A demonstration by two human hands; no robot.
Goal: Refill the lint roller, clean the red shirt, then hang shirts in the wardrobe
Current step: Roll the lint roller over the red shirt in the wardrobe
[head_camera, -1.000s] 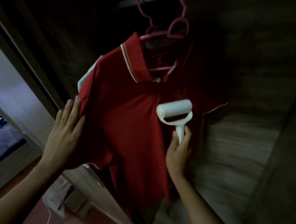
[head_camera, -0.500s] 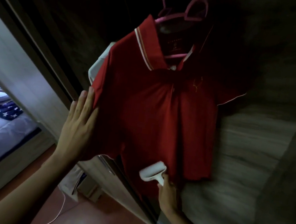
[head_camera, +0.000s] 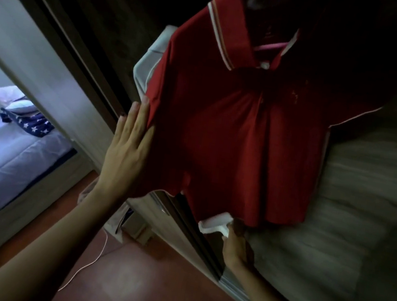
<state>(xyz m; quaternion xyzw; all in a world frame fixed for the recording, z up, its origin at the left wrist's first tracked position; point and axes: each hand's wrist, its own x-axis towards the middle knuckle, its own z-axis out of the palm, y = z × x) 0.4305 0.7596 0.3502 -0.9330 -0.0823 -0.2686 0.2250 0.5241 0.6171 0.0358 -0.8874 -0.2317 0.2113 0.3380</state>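
The roller (head_camera: 214,226) has travelled the whole front of the shirt (head_camera: 232,140): a second ago it sat on the chest just below the collar, half a second ago it was at the lower front, and now it is at the shirt's bottom hem, its white head half off the cloth. The right hand (head_camera: 235,250) is below the shirt's hem, its grip clenched round the roller's handle. That reads as one full downward stroke just ending.

The left hand (head_camera: 128,145) has kept its place at the shirt's left edge. Its fingers lie straight and flat against the cloth, the grip released, pressing the fabric rather than holding it. The side seam folds slightly under the fingertips, so the hand seems to be steadying the shirt against the roller's pull.

The shirt hangs on a pink hanger (head_camera: 267,47) at its collar, in front of the wardrobe's wood-grain panel (head_camera: 365,201). A pale garment (head_camera: 156,48) shows behind the shirt's left shoulder.

For the task, the roller appears refilled and cleaning is under way. One strip of the front, down the middle, looks covered. The sleeves and the right side of the shirt probably still need passes, so the likely next move is lifting the roller back toward the collar. Lint is not visible in this dim light.
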